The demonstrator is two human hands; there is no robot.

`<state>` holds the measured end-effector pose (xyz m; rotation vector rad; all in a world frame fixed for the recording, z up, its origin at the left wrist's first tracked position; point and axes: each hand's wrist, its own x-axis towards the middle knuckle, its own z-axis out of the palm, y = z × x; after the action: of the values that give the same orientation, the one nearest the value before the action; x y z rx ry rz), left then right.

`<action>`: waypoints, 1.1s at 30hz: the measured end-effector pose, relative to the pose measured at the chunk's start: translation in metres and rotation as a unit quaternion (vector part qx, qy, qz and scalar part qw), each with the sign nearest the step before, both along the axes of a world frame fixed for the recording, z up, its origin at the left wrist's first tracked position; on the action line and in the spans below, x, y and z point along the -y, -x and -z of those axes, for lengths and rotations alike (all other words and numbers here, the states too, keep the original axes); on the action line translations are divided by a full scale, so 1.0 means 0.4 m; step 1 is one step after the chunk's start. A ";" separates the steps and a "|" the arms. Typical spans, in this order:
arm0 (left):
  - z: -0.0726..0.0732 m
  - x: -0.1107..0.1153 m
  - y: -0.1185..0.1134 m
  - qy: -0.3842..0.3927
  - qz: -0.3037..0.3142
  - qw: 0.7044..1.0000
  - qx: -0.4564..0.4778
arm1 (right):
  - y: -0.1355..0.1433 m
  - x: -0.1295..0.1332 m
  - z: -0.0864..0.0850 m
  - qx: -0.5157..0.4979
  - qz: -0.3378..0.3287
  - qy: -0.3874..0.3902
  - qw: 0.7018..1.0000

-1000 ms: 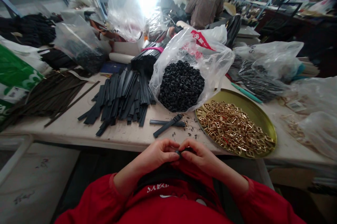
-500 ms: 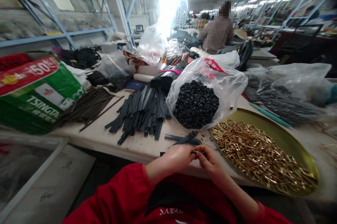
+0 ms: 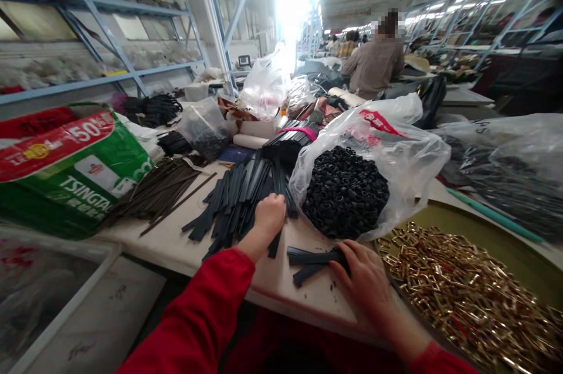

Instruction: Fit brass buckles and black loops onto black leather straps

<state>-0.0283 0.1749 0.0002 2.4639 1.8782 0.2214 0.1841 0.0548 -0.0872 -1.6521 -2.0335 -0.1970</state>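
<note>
My left hand (image 3: 269,220) is at the right side of a fanned pile of flat black strips (image 3: 237,192). Its fingers are closed on one strip (image 3: 275,245), whose end sticks out below the fist. Nearer the table edge, my right hand (image 3: 367,277) has thumb and fingers about the right ends of a few separate black strips (image 3: 314,257); those ends are covered by the hand. Just right of it stands a gold-coloured tray (image 3: 435,216) heaped with small gold metal buckles (image 3: 475,286).
An open plastic bag (image 3: 413,169) of small black loops (image 3: 345,192) lies behind my right hand. Dark brown strips (image 3: 162,186) and a green-and-red bag (image 3: 88,174) are at left. A teal rod (image 3: 492,214) lies behind the tray. Another person (image 3: 376,63) is farther back.
My hands were together at the table edge over a small dark piece; they have separated. The left moved forward to the strip pile, the right onto the separate strips. The view shifted slightly.
</note>
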 end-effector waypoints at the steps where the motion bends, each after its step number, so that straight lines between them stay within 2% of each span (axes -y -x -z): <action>1: 0.004 -0.028 -0.001 0.004 -0.008 1.000 -0.008 | 0.001 0.002 0.003 -0.003 0.001 -0.006 1.000; 5: 0.017 -0.120 -0.033 0.034 -0.031 0.998 -0.030 | 0.003 0.013 -0.016 -0.028 -0.006 -0.023 0.999; 9: 0.011 -0.164 -0.052 0.076 -0.032 0.995 -0.052 | -0.007 0.007 -0.069 -0.061 -0.008 -0.023 0.998; 11: 0.004 -0.162 -0.046 0.075 0.004 0.995 -0.062 | -0.020 -0.006 -0.099 -0.071 0.008 -0.020 0.997; 14: -0.002 -0.137 -0.023 0.053 0.095 0.991 -0.079 | -0.046 -0.037 -0.140 -0.079 0.023 -0.004 0.997; 19: -0.008 -0.114 0.009 0.018 0.206 0.972 -0.115 | -0.052 -0.129 -0.183 -0.082 0.005 0.034 0.996; 22: -0.010 -0.125 0.014 0.001 0.262 0.957 -0.126 | -0.022 -0.199 -0.192 -0.044 -0.001 0.057 0.997; 26: -0.005 -0.141 0.022 -0.010 0.315 0.940 -0.132 | 0.019 -0.266 -0.190 0.070 -0.011 0.085 0.994; 30: -0.011 -0.144 0.039 -0.007 0.337 0.931 -0.141 | 0.025 -0.279 -0.188 0.068 -0.025 0.086 0.994; 33: -0.041 -0.130 0.057 -0.009 0.354 0.925 -0.139 | 0.012 -0.261 -0.190 0.030 -0.031 0.079 0.996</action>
<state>-0.0511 0.2268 0.0168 3.1067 0.9101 -0.1461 0.1793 0.1593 -0.0114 -1.6915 -2.1920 -0.0670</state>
